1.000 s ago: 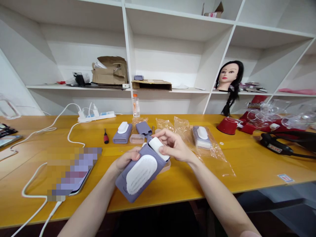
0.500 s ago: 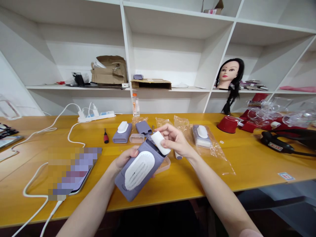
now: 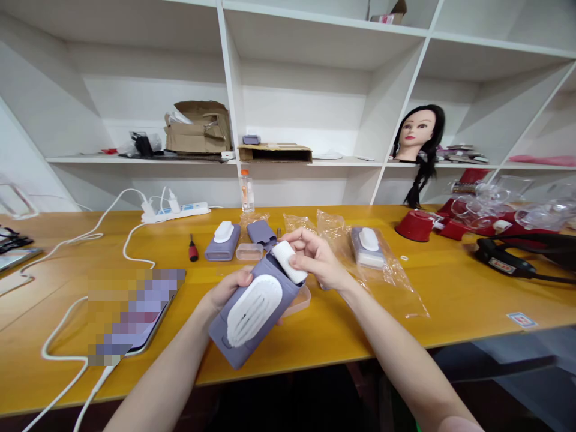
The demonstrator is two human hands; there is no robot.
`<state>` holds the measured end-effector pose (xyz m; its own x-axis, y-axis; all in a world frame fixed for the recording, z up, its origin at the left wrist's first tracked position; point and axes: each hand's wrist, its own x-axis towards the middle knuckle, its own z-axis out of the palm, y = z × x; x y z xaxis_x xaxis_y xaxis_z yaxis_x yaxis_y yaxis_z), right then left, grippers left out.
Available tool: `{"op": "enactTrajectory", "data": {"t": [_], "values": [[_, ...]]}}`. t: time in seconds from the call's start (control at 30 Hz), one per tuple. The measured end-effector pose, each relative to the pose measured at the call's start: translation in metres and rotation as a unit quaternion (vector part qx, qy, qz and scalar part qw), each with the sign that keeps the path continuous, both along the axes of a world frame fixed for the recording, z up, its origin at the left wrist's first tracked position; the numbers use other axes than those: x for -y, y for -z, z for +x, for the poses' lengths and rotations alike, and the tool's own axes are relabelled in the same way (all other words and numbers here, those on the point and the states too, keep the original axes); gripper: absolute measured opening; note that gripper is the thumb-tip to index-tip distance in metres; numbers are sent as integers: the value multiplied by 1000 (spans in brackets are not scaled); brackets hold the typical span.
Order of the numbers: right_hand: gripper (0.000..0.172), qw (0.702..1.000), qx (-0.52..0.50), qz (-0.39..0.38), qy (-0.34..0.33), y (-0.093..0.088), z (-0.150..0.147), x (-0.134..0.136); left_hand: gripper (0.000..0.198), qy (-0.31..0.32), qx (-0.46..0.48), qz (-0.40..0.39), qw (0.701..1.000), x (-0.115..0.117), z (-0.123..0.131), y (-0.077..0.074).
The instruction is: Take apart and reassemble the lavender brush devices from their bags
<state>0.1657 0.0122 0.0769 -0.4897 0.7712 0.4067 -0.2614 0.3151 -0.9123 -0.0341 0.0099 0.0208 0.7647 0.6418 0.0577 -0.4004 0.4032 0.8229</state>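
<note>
My left hand (image 3: 228,291) is closed around a purple box-shaped device (image 3: 220,336) with a white oval brush-like pad (image 3: 255,309) on its upper face. The device is tilted, its open end up and to the right. Between the thumb and fingers of my right hand (image 3: 320,261) is a white rounded block (image 3: 289,262), held at that open end; I cannot tell how far inside it sits. A clear plastic cover (image 3: 299,302) shows partly behind the device. Beyond it lie a purple part (image 3: 261,234) and a small clear lid (image 3: 249,252).
Similar purple devices stand at left (image 3: 222,241) and, on plastic wrap, at right (image 3: 369,247). A red screwdriver (image 3: 193,248), a charging phone (image 3: 144,312) and a power strip (image 3: 180,212) lie leftward. Red stands (image 3: 413,226) with clear parts and a black strap (image 3: 499,258) are at right.
The white block has tilted and shifted slightly left at the device's open end, my right hand moving with it. My left hand and the device stay almost still.
</note>
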Motion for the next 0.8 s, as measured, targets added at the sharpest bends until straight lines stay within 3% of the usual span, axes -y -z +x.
{"op": "enactTrajectory", "data": {"t": [0.33,0.6,0.8], "values": [[34,999,31,11,-16,-1,-1,0,65,23,12,4,1000,-1,-1,-1],[34,996,71,34,-44,-3,3,-2,60,6,-15,10,1000,-1,0,0],[36,983,129,108,-69,-6,12,2,39,-77,-80,65,992,-4,-6,4]]}}
